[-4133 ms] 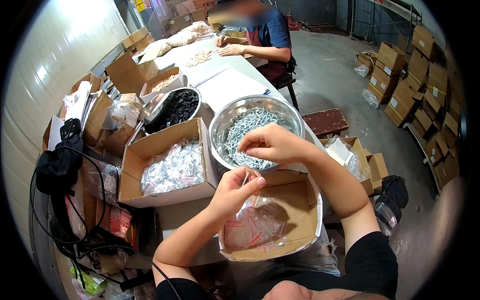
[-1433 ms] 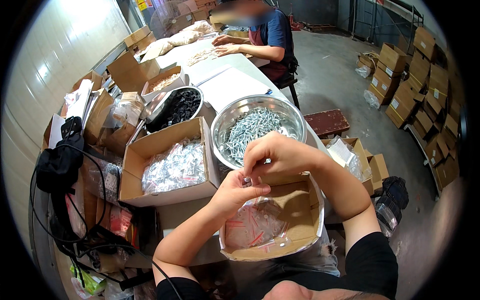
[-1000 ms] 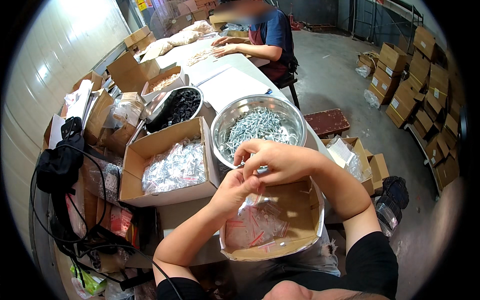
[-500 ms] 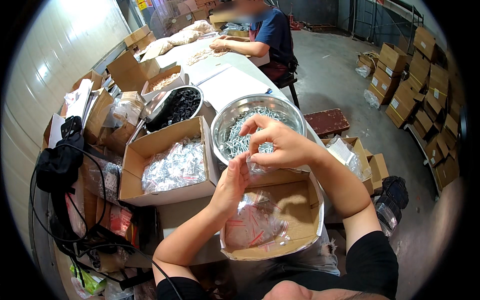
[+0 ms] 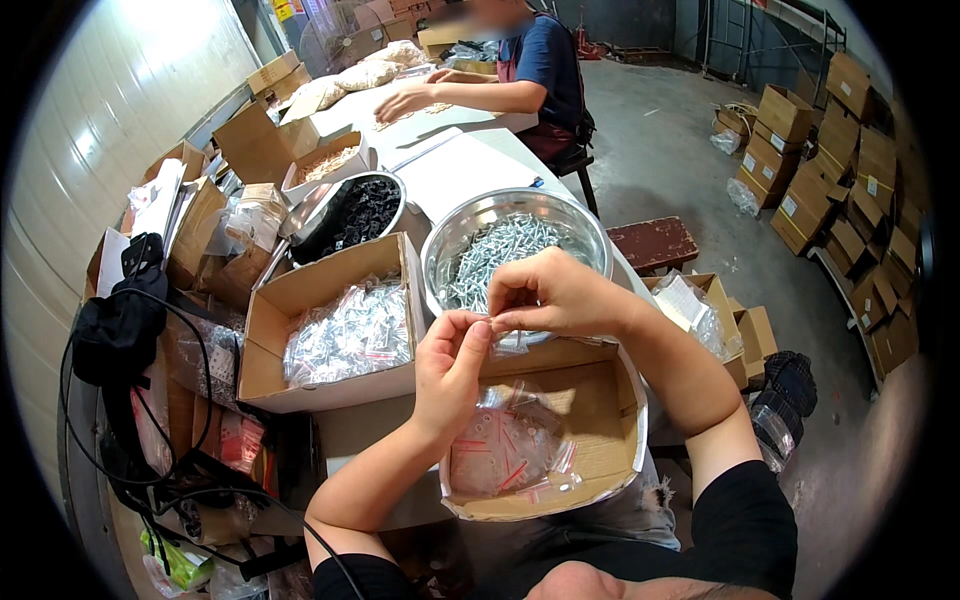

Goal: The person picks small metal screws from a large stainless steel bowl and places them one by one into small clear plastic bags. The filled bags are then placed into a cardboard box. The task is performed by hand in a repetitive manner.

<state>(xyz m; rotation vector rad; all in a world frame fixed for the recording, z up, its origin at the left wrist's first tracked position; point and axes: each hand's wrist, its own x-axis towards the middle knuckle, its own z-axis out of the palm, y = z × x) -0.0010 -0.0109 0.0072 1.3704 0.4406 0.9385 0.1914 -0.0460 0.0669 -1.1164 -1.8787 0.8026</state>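
Centre: bowl [image 5: 505,204] smooth, glossy metal; screws [image 5: 505,245] shiny metal. Bag [image 5: 510,346] just below: clear, glossy plastic. Lower-centre box [image 5: 605,435]: matt cardboard.

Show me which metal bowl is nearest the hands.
The bowl of silvery screws: the right hand overlaps its near rim in view. The other metal bowl, farther left, holds black pieces.

A dark-red rectangular wooden stool [image 5: 652,245] stands on the grey floor [image 5: 650,160] beside the pale, long worktop [image 5: 378,428]. Farther right are stacked brown cardboard cartons [image 5: 768,168], a crumpled clear plastic bag [image 5: 741,197] by them. White sheet paper [image 5: 468,178] lies flat on the worktop; at left, a black fabric bag [image 5: 118,340].
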